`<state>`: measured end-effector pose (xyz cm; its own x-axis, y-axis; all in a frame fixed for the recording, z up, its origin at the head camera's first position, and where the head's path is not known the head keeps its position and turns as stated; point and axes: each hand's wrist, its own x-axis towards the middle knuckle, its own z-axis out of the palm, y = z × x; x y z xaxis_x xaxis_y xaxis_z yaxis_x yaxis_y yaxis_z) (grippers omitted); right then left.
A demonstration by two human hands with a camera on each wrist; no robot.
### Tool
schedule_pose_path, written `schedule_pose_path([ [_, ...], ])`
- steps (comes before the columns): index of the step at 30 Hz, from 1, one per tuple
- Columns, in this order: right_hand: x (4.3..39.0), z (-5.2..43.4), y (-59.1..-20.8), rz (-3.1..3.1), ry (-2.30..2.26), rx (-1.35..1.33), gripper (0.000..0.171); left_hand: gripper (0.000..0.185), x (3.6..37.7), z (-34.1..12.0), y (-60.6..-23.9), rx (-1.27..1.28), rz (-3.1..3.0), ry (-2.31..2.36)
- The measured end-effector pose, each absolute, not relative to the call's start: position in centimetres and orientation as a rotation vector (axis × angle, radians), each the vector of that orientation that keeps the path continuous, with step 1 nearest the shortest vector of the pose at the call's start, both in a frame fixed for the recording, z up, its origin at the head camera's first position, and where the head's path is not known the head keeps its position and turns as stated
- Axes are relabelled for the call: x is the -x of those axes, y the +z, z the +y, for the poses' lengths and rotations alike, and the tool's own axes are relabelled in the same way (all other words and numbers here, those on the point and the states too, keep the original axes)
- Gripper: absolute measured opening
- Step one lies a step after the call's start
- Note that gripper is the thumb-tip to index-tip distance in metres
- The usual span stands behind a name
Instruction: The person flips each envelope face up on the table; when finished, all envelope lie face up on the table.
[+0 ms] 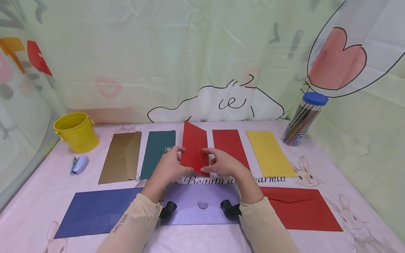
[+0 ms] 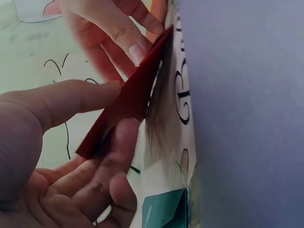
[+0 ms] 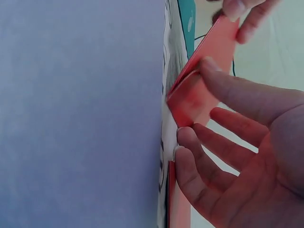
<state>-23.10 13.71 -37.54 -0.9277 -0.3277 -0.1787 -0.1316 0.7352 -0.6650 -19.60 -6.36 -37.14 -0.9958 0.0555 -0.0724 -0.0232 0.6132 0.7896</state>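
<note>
I'm lifting the red envelope [image 1: 194, 147], my left hand [image 1: 169, 167] and right hand [image 1: 221, 163] pinching its edges (flap next, I'd judge).

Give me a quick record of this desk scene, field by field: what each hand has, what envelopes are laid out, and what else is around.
Left hand: pinches the left edge of the raised red envelope
Right hand: holds the same envelope's right side near its lower end
Back row: gold envelope, green envelope, second red envelope, yellow envelope
Front row: blue envelope, lilac envelope, large red envelope
Left side: yellow bucket, stapler
Right side: pencil tub
</note>
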Motion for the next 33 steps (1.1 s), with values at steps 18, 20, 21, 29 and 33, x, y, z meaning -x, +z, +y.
schedule_pose_path([
  [18, 23.09, 13.96, -37.57, 2.673, -0.846, 0.385, 0.066, 0.075, 19.41, -6.67, -37.88, -0.076, 2.894, 0.790],
  [20, 23.09, 13.98, -37.62, 2.675, -0.845, 0.394, 0.066, 0.075, 19.33, -6.63, -37.85, -0.080, 2.896, 0.770],
  [21, 23.06, 13.97, -37.60, 2.673, -0.851, 0.389, 0.066, 0.075, 19.27, -6.60, -37.79, -0.082, 2.899, 0.760],
  [29, 22.93, 13.94, -37.66, 2.663, -0.872, 0.376, 0.063, 0.071, 19.15, -6.60, -37.71, -0.112, 2.918, 0.663],
  [33, 22.91, 13.93, -37.62, 2.667, -0.866, 0.378, 0.062, 0.070, 19.12, -6.60, -37.78, -0.113, 2.920, 0.651],
])
